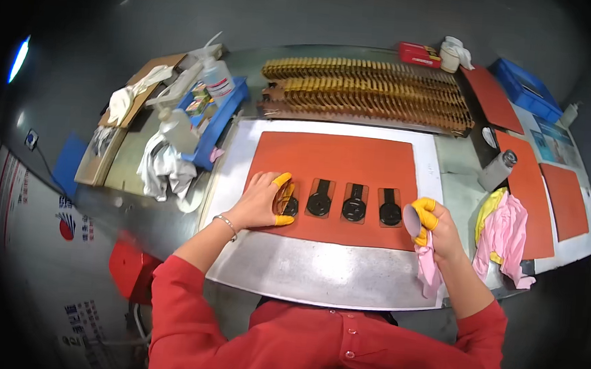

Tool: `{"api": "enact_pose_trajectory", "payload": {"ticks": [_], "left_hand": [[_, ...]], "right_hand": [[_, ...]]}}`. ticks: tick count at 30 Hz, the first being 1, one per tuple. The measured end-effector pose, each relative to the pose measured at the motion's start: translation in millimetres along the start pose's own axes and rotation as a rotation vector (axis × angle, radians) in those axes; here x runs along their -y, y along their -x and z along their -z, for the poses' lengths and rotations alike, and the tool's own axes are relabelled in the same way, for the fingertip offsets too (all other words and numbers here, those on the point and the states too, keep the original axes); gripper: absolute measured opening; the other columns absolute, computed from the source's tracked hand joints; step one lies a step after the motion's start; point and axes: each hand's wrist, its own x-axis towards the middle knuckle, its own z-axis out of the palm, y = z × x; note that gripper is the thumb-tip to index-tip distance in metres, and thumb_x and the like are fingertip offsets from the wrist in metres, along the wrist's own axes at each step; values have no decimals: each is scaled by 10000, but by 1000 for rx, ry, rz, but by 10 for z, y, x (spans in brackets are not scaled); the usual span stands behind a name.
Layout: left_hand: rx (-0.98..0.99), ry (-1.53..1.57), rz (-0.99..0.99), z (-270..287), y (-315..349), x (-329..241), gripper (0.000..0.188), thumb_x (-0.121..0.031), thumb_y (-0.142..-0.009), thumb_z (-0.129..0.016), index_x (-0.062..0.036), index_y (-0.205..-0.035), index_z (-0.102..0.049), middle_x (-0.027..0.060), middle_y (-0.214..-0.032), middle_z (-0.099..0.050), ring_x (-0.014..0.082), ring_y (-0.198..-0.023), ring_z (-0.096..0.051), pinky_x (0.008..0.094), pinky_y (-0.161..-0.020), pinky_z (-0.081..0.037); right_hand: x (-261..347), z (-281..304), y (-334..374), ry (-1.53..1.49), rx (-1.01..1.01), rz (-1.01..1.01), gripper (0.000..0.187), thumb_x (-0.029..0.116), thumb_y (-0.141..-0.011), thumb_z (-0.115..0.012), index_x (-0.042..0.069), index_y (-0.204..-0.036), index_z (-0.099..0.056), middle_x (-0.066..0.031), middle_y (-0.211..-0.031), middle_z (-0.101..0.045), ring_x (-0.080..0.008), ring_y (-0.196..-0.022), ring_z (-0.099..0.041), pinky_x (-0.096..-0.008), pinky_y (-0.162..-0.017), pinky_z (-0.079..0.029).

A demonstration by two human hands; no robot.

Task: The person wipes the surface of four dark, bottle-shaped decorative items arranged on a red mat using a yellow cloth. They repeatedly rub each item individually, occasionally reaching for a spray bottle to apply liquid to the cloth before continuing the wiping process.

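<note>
On an orange-red mat [338, 160], several small brown plates lie in a row, each bearing a black, round-ended flat part; one such plate [354, 202] is near the middle. My left hand [261, 199], with yellow finger covers, spans the leftmost plate [292, 206], thumb and fingertips at its edges and partly hiding it. Beyond the right end of the row, my right hand [440, 229], also in yellow finger covers, grips a cylinder with a pale round face [412, 221]. Pink cloth [429, 271] hangs from the same grip.
A long rack of yellow-brown pieces [367, 90] stands behind the mat. At left are a blue tray [211, 134] with bottles and white cloths [166, 165]. At right are a grey bottle [497, 170], pink and yellow cloths [506, 230], more orange sheets [565, 203] and a blue bin [528, 91].
</note>
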Motion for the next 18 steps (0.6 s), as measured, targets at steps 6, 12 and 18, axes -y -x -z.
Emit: {"api": "enact_pose_trajectory", "payload": {"ticks": [6,12,18], "left_hand": [[-429,176,12,70,247,-116,585,-163,-691,-744,-22,-1191,-475,149,-1154,-498,318,-1047,-485,369,-910,-393],[-922,191,158,498,649,381,485,-107,-735,-706,0,-1164,-504,142,-1128,-503,291,-1057,-493,349,-924,-384],[-1156,181,291,739,674,1252,521,-141,-790,-658,39,-1221,-428,164,-1203,-426,279,-1147,-418,351,-1011,-295]], "right_hand": [[-7,-501,-477,4,160,-19,147,155,-909,-492,29,-949,-557,-16,-688,-551,-50,-508,-484,-185,-403,-370],[-137,-1429,-1212,-56,384,-39,119,156,-916,-484,58,-931,-550,6,-602,-487,-59,-453,-394,-199,-396,-300],[-97,-2240,-2032,-168,484,-20,122,168,-906,-508,81,-836,-557,-11,-596,-520,-64,-424,-408,-201,-368,-298]]}}
